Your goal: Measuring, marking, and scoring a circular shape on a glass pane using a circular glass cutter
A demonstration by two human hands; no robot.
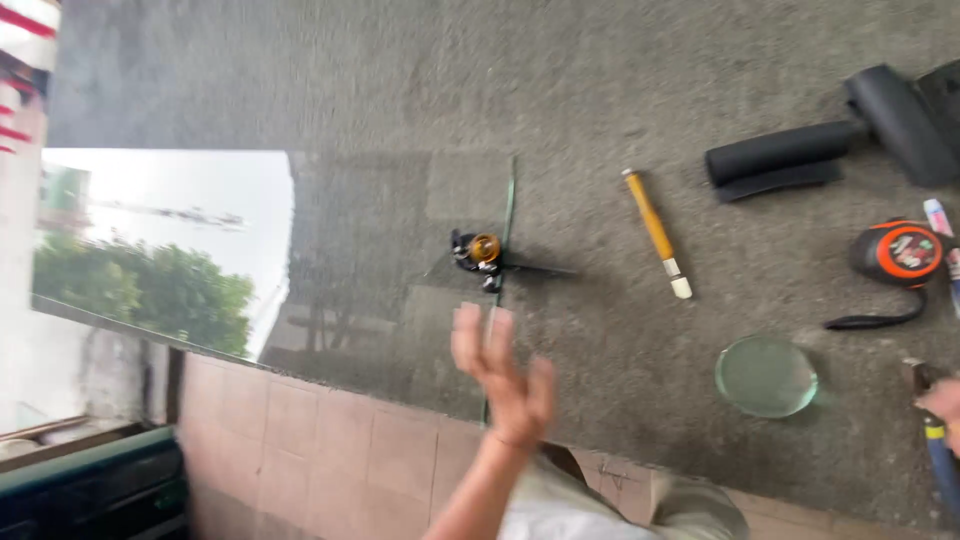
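My left hand (503, 372) hovers open and blurred, fingers apart, over the near right corner of a large glass sheet (380, 200) that mirrors sky and trees. Just beyond its fingertips a circle-cutting tool with a brass knob (482, 250) sits on the sheet's green right edge. My right hand (943, 402) shows only at the frame's right edge, closed on a blue-handled tool (940, 460). A round glass disc (766, 376) lies on the grey carpeted table (620, 90) between the two hands.
A yellow-handled glass cutter (655, 232) lies right of the sheet. Further right are an orange and black tape measure (897, 253), black foam rolls (800, 160) and a marker (938, 216). Tiled floor (330, 450) lies below the table's near edge.
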